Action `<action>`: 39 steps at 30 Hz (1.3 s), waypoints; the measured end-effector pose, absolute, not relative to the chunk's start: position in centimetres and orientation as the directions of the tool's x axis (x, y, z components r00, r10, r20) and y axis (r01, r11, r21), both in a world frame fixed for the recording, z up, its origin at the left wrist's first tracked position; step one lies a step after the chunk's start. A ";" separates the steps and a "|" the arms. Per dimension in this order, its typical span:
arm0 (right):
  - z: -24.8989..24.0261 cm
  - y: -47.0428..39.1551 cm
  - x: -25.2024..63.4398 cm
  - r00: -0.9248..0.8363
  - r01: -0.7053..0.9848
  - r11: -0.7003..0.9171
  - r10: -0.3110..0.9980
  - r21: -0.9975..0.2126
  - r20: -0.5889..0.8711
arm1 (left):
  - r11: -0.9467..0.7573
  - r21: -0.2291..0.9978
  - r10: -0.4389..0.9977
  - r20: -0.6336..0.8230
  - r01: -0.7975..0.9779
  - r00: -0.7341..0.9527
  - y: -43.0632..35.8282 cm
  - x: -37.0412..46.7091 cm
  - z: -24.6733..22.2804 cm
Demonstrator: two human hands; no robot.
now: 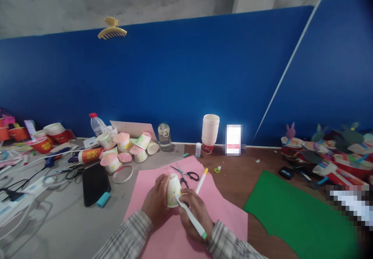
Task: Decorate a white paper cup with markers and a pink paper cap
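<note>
My left hand (157,200) is wrapped round the left side of a white patterned paper cup (174,191), which is held above a pink paper sheet (163,239). In my right hand (196,213) is a white marker (192,217) with a green end, its other end at the cup's side. Part of the cup is hidden by my fingers. Behind the hands lie open scissors (186,174) with dark handles. A white marker with a yellow end (202,180) rests on the pink paper, just beyond my right hand.
A green sheet (294,212) lies at the right. Stacked white cups (210,131), a glue stick (197,150) and a glass jar (164,136) stand at the back. Decorated paper cups (140,153), a black phone (95,184) and cables crowd the left. Red cups (346,166) sit far right.
</note>
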State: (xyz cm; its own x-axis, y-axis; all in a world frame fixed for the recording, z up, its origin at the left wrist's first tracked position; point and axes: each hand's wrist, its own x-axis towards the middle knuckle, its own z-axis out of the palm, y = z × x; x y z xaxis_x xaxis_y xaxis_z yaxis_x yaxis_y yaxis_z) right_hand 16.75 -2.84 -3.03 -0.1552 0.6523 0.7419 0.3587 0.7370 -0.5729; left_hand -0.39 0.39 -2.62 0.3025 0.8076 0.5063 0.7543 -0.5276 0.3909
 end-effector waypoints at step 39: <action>-2.9 -2.9 16.6 -0.144 0.359 0.730 0.659 -0.582 0.738 | -0.524 0.399 0.817 0.485 0.752 0.311 0.2 0.0 -1.9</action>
State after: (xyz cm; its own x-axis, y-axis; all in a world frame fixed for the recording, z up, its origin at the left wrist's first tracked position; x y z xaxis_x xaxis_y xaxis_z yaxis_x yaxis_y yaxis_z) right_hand 16.64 -2.86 -2.92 -0.1439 0.6588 0.7384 0.3586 0.7302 -0.5816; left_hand -0.05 0.22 -1.88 0.3114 0.8169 0.4855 0.7523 -0.5240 0.3993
